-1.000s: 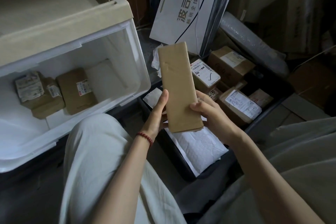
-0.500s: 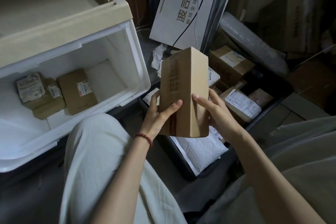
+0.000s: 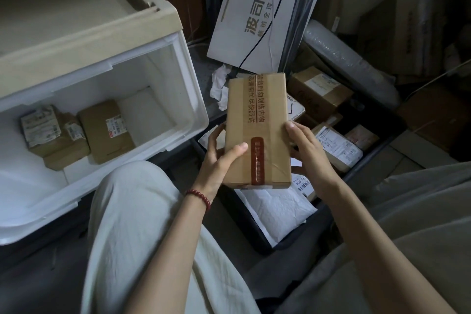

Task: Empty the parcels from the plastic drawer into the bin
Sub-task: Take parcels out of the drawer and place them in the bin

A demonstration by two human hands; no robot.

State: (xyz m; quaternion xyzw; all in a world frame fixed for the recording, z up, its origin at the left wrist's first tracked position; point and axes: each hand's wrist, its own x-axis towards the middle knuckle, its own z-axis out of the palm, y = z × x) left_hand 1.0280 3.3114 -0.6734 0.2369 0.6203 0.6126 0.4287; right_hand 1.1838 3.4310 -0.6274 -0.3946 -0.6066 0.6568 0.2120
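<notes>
I hold a long brown cardboard parcel (image 3: 257, 130) with red printed tape facing me, above the dark bin (image 3: 257, 239). My left hand (image 3: 219, 160) grips its lower left edge, thumb across the front. My right hand (image 3: 305, 150) grips its right edge. The white plastic drawer (image 3: 188, 89) stands pulled out at the left; inside lie a flat brown parcel (image 3: 105, 132) and a crumpled labelled parcel (image 3: 51, 135). The bin holds several boxes and a white padded mailer (image 3: 275, 214).
My knees in pale trousers (image 3: 137, 224) frame the bin on both sides. A white printed carton (image 3: 260, 10) leans behind the bin, with cables across it. A bubble-wrap roll (image 3: 349, 58) and stacked cartons crowd the right.
The parcel has been turned in my hands: a plain narrow face showed first, then an edge, and now the taped broad face points toward me. The drawer's contents have not moved.
</notes>
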